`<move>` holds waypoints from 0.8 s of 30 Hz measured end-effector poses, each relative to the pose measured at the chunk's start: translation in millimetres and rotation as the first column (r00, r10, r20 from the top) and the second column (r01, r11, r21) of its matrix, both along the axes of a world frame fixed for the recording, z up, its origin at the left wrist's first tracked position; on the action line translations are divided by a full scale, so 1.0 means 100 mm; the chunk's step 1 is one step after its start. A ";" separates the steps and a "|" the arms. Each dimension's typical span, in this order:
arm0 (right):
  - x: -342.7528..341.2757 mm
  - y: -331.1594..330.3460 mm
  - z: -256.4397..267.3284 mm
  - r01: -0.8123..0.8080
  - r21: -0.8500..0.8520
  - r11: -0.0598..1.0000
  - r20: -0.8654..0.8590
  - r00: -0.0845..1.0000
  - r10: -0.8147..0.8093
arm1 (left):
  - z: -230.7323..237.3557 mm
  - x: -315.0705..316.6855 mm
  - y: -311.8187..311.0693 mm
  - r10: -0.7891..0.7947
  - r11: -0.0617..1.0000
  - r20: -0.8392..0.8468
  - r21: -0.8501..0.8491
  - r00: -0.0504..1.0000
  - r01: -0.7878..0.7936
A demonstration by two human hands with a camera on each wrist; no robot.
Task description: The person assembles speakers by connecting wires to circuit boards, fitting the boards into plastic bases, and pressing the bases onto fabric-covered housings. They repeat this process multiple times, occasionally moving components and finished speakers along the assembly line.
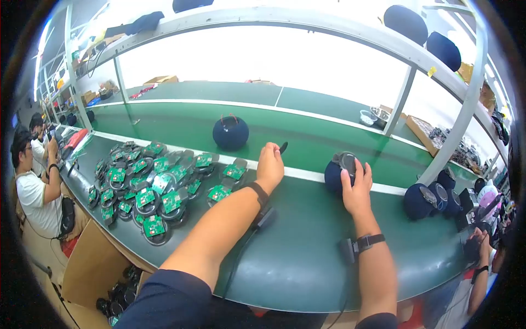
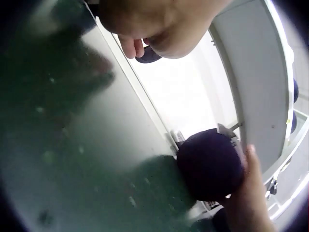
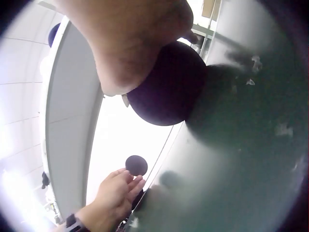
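Note:
My left hand (image 1: 270,167) is raised over the bench, pinching a small thin black disc (image 1: 284,147) at its fingertips. In the right wrist view the disc (image 3: 136,165) shows its flat round face. My right hand (image 1: 357,189) grips a dark navy, fabric-covered ball-shaped speaker housing (image 1: 332,178) with a grey round part (image 1: 346,160) at its upper side. The left wrist view shows the housing (image 2: 210,164) from the other side, the right hand (image 2: 251,203) against it. A similar round housing (image 1: 230,133) with thin red wires on top stands farther back, between the hands.
Many black round parts with green circuit boards (image 1: 147,196) are heaped at the left. More navy housings (image 1: 419,201) stand at the right. A metal shelf beam (image 1: 263,15) crosses above. A cardboard box (image 1: 101,263) sits lower left. Other people (image 1: 41,192) work at both sides.

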State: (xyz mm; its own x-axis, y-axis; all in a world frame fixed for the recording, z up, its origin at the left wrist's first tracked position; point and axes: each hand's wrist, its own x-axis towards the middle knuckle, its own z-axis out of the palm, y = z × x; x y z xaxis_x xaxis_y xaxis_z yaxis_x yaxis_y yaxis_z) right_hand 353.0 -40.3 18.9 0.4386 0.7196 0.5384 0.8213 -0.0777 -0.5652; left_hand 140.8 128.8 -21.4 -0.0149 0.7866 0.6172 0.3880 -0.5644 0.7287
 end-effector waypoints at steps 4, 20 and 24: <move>-0.01 -0.06 0.07 -0.039 -0.067 0.997 -0.011 0.999 0.038 | -0.05 0.09 0.07 -0.014 0.999 -0.174 -0.038 0.985 0.007; 0.39 0.16 -0.32 0.120 0.055 0.991 -0.367 0.926 -0.092 | 0.32 -0.36 0.27 0.360 0.929 -0.363 0.221 0.860 -0.296; 0.33 0.22 -0.40 -0.101 0.146 0.984 -0.414 0.897 0.153 | 0.22 -0.68 0.56 0.518 0.851 -0.514 0.228 0.684 -0.473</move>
